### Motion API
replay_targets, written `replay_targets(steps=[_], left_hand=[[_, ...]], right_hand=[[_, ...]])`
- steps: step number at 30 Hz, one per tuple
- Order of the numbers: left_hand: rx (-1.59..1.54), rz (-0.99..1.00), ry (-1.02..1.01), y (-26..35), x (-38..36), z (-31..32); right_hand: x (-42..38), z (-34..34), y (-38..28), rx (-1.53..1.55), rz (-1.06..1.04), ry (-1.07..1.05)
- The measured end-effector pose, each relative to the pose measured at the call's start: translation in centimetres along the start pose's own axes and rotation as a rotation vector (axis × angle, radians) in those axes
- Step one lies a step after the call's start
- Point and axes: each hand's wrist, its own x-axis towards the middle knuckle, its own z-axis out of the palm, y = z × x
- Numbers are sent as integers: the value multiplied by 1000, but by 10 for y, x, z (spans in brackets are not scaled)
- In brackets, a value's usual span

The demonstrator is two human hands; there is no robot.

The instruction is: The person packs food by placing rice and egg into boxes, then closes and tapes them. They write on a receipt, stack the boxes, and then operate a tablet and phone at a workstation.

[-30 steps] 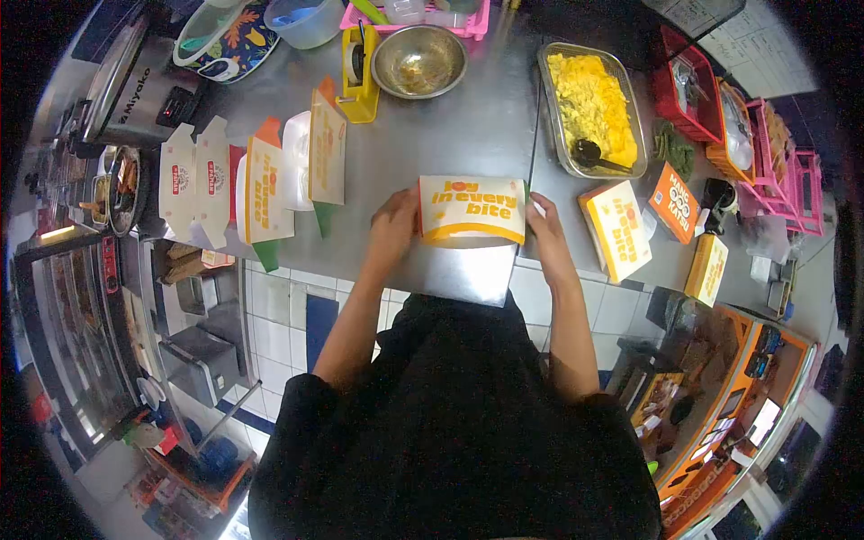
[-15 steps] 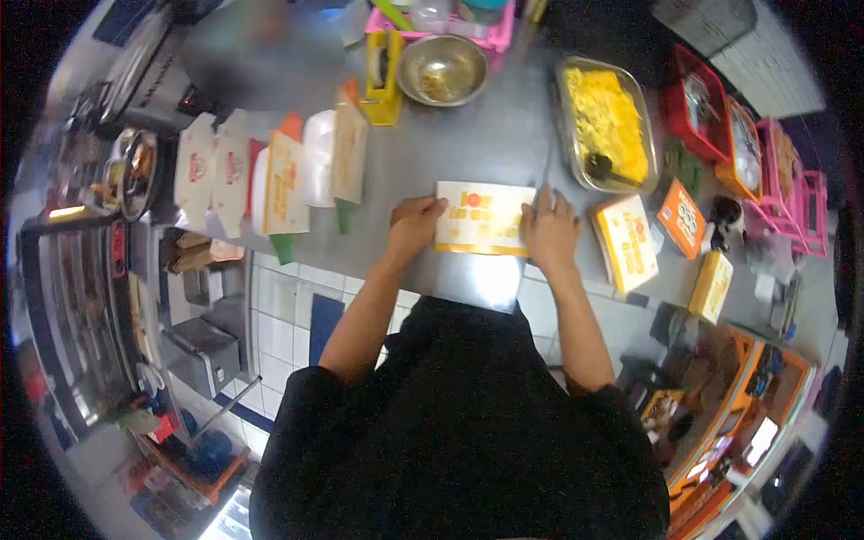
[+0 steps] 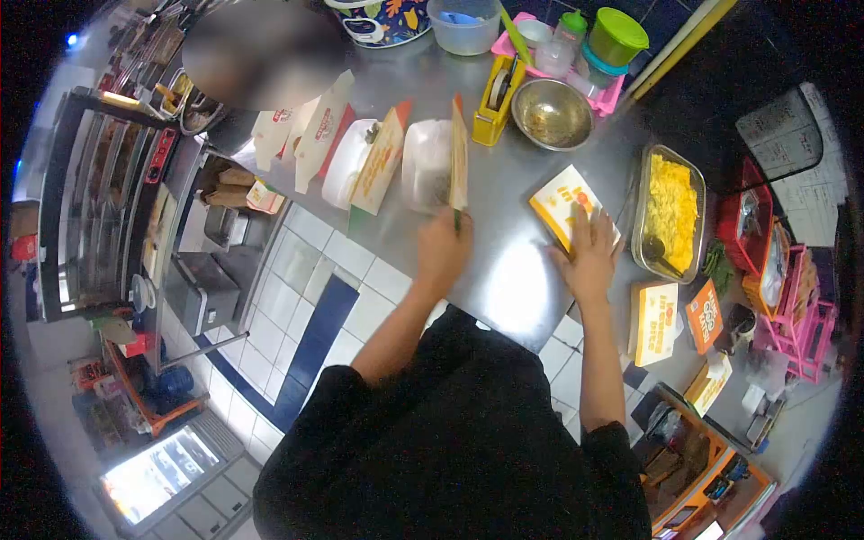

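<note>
The right hand (image 3: 591, 247) is steadying a closed "Joy in every bite" carton (image 3: 560, 193) while the left hand (image 3: 444, 247) is working at the near end of an open carton (image 3: 459, 162). Doing this well is probably calling for a light, flat palm on the right, since thin card looks likely to buckle under pressing fingertips. On the left, it is likely paying to take the card by its fold, and to watch the white tray (image 3: 425, 155) standing just left of the upright printed panel, so that it is not tipping.

The closed carton is lying at an angle on the steel counter (image 3: 508, 220), right of the open one, with the metal bowl (image 3: 551, 112) on its far side and the tray of yellow scrambled egg (image 3: 641, 211) to its right.

The right forearm is reaching almost straight away from the body; its fingers are spreading loosely over the lid, clasping nothing. The left forearm is slanting forward and right, its fingers curling against the green flap (image 3: 457, 220); I cannot tell whether they are pinching it or only touching.
</note>
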Motion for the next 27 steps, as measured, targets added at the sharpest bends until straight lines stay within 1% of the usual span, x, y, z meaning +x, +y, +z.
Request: replay_targets(steps=[1, 2, 3, 4, 5, 6, 7, 8, 9, 11, 12, 13, 14, 15, 17, 18, 19, 20, 21, 22, 24, 26, 27], left_hand=[[-16, 10, -13, 13, -4, 2], [-90, -47, -93, 30, -8, 6], [-173, -93, -196, 48, -16, 16], [-477, -13, -185, 50, -26, 35], [-413, 60, -251, 59, -31, 33], [-341, 133, -304, 61, -34, 25], [-410, 164, -261, 45, -38, 32], [-358, 99, -258, 38, -37, 23], [-351, 106, -267, 26, -30, 22], [-67, 233, -65, -5, -22, 14], [-29, 213, -56, -12, -18, 7], [89, 312, -108, -16, -8, 2], [202, 411, -165, -18, -1, -1], [226, 399, -160, -18, 3, -4], [720, 421, -350, -14, 14, -6], [731, 420, -345, -13, 20, -6], [779, 440, -406, -13, 26, -6], [825, 459, -471, -14, 30, -6], [831, 458, -471, -17, 32, -6], [830, 468, -459, -21, 32, -6], [830, 477, -448, -22, 32, -5], [719, 347, -455, -19, 30, -8], [723, 351, -457, -23, 27, -5]], right_hand=[[1, -2, 4, 70, 23, 125], [3, -5, 11, 93, 49, 329], [6, -11, 30, 45, 95, 338], [11, -17, 53, 123, 234, 374], [14, -24, 79, 203, 367, 417], [15, -31, 108, 63, 374, 405], [17, -37, 138, -62, 371, 385], [19, -40, 168, -121, 399, 218], [21, -48, 185, -115, 410, 218], [34, -64, 193, -334, 384, -331], [38, -65, 196, -342, 381, -418], [44, -67, 200, -355, 375, -500], [47, -67, 205, -338, 372, -507], [47, -67, 208, -323, 376, -512], [46, -71, 203, -322, 356, -524], [46, -72, 203, -335, 353, -532], [48, -71, 205, -325, 351, -528], [49, -70, 207, -242, 355, -570], [48, -70, 208, -161, 359, -612], [45, -69, 207, -159, 357, -612], [35, -67, 202, -193, 392, -351], [34, -62, 206, -221, 400, -379], [32, -60, 209, -255, 408, -407]])
